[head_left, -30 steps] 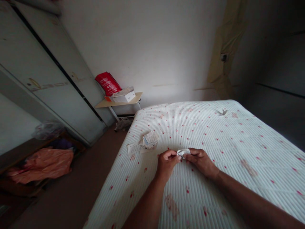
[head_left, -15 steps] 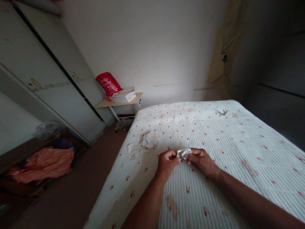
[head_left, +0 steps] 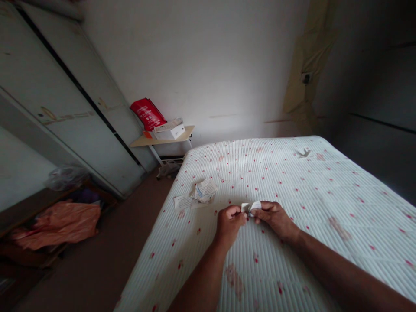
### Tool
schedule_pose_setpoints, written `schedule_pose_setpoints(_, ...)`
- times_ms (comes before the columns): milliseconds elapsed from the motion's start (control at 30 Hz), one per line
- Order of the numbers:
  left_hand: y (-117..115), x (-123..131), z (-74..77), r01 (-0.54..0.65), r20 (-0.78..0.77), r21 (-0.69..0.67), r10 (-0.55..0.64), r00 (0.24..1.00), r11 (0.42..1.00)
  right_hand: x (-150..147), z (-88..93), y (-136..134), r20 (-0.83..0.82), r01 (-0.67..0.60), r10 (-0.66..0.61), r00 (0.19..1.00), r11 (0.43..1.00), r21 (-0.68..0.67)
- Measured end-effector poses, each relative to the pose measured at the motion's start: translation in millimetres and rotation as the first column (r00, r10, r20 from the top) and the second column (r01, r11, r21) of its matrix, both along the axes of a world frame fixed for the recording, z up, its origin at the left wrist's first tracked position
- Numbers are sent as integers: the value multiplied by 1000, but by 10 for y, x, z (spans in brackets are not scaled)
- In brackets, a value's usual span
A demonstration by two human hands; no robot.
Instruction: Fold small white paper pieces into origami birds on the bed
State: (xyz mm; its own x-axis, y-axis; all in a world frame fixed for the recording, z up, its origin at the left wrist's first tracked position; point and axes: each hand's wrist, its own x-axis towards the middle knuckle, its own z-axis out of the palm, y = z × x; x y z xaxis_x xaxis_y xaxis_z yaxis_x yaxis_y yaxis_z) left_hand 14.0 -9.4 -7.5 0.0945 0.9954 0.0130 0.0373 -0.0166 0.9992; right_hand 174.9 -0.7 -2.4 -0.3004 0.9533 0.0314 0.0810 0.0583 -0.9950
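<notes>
Between my two hands, above the bed (head_left: 273, 255), is a small folded piece of paper (head_left: 255, 206), pale with a raised, pointed flap. Its left edge is pinched between the thumb and fingers of my left hand (head_left: 230, 221). My right hand (head_left: 276, 216) pinches the other side, thumb over the raised flap. The fingertips hide part of the folds. To the left of my hands, a loose stack of printed paper pieces (head_left: 205, 190) lies on the bedspread. Near the far right end sits a small folded paper shape (head_left: 304, 152) with pointed tips.
Past the bed's far left corner stands a small table (head_left: 138, 141) with a red bag (head_left: 148, 114) and a white box (head_left: 172, 132). A wardrobe (head_left: 78, 104) lines the left wall. Low at left lies an orange plastic bag (head_left: 65, 223). A wall socket (head_left: 306, 78) is at back right.
The flap of the paper has lifted and swung right under my right thumb, so a gap now shows in its middle. Both hands have stayed almost in place.
</notes>
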Motion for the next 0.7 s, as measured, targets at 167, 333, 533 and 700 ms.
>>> schedule_pose_setpoints(167,-17,8,-10,-42,-118,43,47,992,998,5,2,-12,-3,-20,20,1000,999,25)
schedule_pose_setpoints(333,-17,-16,-2,-36,-290,202,95,952,979,4,-14,-21,-36,-15,16,999,1000,24)
schedule_pose_setpoints(533,-7,-24,18,-40,-339,277,137,931,960,-2,-36,-12,-27,-24,24,999,1000,17)
schedule_pose_setpoints(700,6,-8,-12,-34,-351,303,145,925,952,-35,-42,-18,-22,-5,5,1000,1000,2)
